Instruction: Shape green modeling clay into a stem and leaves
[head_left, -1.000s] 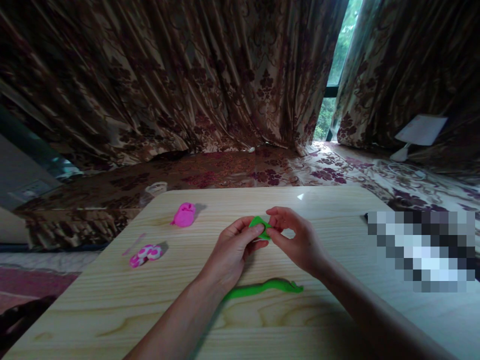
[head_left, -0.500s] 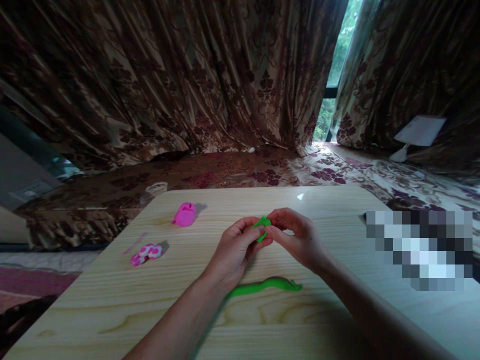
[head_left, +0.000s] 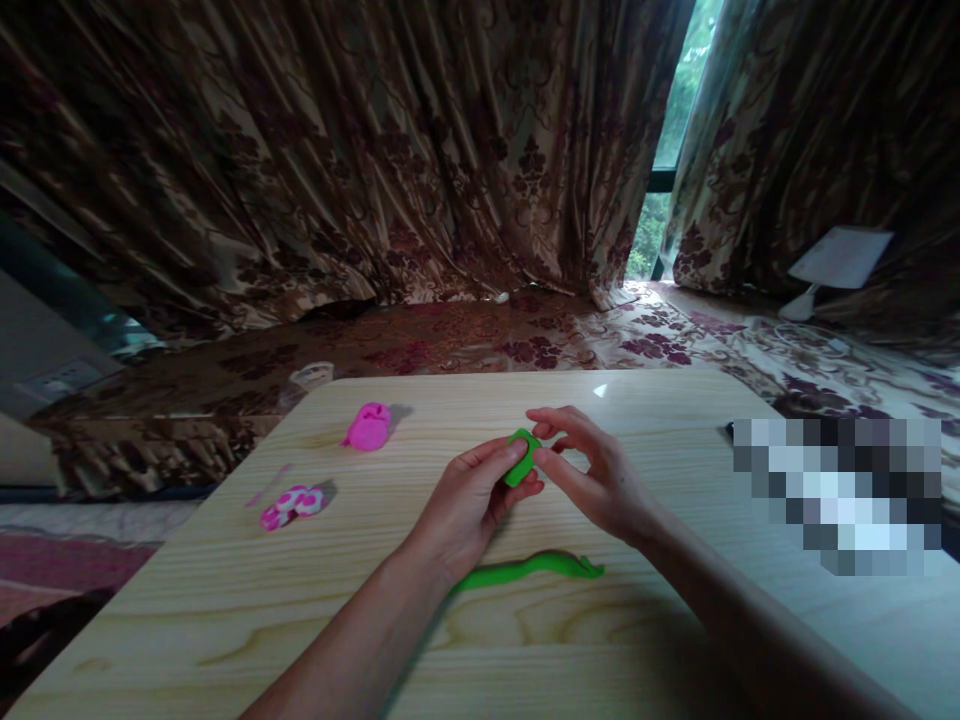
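My left hand (head_left: 469,495) is closed on a small, flattened piece of green modelling clay (head_left: 527,463), its thumb pressed on the top. Just to the right, my right hand (head_left: 596,465) has its fingers apart. Its thumb tip comes close to the clay's right edge; whether they touch I cannot tell. Below both hands a long, wavy green clay strip (head_left: 536,567) lies on the table, its left end hidden behind my left forearm.
The pale wooden table (head_left: 337,600) also bears a pink clay shape (head_left: 369,428), a pink-and-white spotted piece (head_left: 292,506) and a thin pink strand (head_left: 268,486) on the left. A blurred-out object (head_left: 847,495) lies at the right. Behind stand a lamp (head_left: 841,258) and curtains (head_left: 450,150).
My right hand's fingers have spread and come away from the green clay piece, which shows more of its surface. My left hand still grips it, in nearly the same place.
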